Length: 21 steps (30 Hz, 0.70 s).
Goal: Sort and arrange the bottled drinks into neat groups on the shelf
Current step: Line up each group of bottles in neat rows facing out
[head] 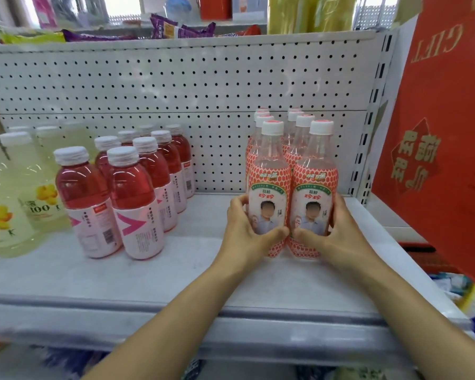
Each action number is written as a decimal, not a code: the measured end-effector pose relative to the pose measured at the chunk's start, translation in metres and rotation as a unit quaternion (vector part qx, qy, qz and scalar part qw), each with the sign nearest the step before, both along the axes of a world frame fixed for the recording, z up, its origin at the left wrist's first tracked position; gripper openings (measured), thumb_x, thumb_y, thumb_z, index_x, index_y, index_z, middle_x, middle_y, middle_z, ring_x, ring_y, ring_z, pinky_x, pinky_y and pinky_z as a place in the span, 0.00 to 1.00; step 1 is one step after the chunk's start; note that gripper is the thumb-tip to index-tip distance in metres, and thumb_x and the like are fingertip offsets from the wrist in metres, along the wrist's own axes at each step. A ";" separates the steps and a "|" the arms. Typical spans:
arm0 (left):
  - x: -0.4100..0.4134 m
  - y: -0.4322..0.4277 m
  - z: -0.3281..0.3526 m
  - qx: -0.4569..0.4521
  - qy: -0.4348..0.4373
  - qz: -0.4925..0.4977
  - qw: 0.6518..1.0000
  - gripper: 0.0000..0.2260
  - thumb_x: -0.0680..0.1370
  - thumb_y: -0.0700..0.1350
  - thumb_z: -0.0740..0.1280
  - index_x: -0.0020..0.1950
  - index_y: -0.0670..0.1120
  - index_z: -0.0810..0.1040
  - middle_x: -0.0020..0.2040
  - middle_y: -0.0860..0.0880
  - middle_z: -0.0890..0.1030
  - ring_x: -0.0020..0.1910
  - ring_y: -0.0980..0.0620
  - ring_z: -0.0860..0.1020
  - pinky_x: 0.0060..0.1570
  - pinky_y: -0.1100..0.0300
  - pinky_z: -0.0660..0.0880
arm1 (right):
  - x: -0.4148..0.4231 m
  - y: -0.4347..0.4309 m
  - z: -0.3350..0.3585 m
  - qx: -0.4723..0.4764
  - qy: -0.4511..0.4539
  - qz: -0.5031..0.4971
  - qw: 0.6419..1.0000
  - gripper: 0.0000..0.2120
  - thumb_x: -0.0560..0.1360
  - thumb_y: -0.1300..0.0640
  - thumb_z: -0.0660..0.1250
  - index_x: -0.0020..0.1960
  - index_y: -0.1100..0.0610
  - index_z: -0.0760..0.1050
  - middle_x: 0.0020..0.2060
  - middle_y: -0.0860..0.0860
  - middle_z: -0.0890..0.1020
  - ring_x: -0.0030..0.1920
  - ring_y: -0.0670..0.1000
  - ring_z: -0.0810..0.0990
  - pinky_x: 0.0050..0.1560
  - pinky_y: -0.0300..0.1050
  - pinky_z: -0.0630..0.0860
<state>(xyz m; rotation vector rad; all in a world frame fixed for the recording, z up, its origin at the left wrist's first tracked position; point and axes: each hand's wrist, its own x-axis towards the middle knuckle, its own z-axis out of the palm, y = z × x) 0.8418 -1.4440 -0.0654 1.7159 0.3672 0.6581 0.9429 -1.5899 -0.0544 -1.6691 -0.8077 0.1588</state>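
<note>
Pressing two front lychee-patterned bottles (269, 187) together, the left hand (244, 229) and right hand (337, 231) wrap fingers around them at the shelf (148, 275) right end — red drinks (132, 193) and yellow drinks (14, 193) (left) already grouped — sorting seemingly almost finished.

Upright bottles (269, 187) in 3 grps

Red gift bag (433, 149) hangs at right, its print upside down. Purple snack packets (176, 30) lie on upper shelf's front edge; yellow packet (33, 37) toward its left end.
</note>
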 end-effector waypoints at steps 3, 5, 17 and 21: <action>-0.014 0.001 0.009 0.039 0.036 -0.007 0.999 0.36 0.65 0.57 0.80 0.64 0.62 0.62 0.68 0.53 0.72 0.65 0.54 0.75 0.62 0.53 0.77 | -0.007 -0.002 0.006 0.045 -0.037 -0.037 0.998 0.42 0.71 0.54 0.76 0.76 0.44 0.56 0.64 0.37 0.73 0.58 0.27 0.73 0.54 0.32 0.73; -0.037 0.002 0.016 0.084 0.045 0.015 0.995 0.35 0.68 0.60 0.76 0.69 0.64 0.61 0.70 0.60 0.66 0.66 0.56 0.70 0.63 0.57 0.71 | -0.017 -0.002 0.013 0.074 -0.107 -0.117 0.985 0.41 0.74 0.48 0.73 0.78 0.45 0.52 0.73 0.41 0.65 0.69 0.31 0.65 0.66 0.39 0.66; -0.185 0.143 0.022 0.255 -0.158 0.252 0.920 0.49 0.65 0.50 0.82 0.78 0.48 0.56 0.78 0.53 0.59 0.77 0.60 0.59 0.74 0.64 0.59 | -0.139 0.118 0.034 0.070 -0.181 0.037 0.980 0.42 0.72 0.40 0.72 0.77 0.42 0.52 0.74 0.36 0.60 0.74 0.37 0.60 0.75 0.43 0.62; -0.186 0.201 0.030 0.147 -0.015 0.110 0.983 0.63 0.59 0.47 0.86 0.81 0.57 0.46 0.75 0.62 0.65 0.67 0.76 0.66 0.65 0.72 0.64 | -0.149 0.178 0.024 -0.050 -0.080 0.108 0.990 0.59 0.60 0.35 0.78 0.78 0.36 0.41 0.76 0.33 0.53 0.75 0.35 0.56 0.76 0.47 0.60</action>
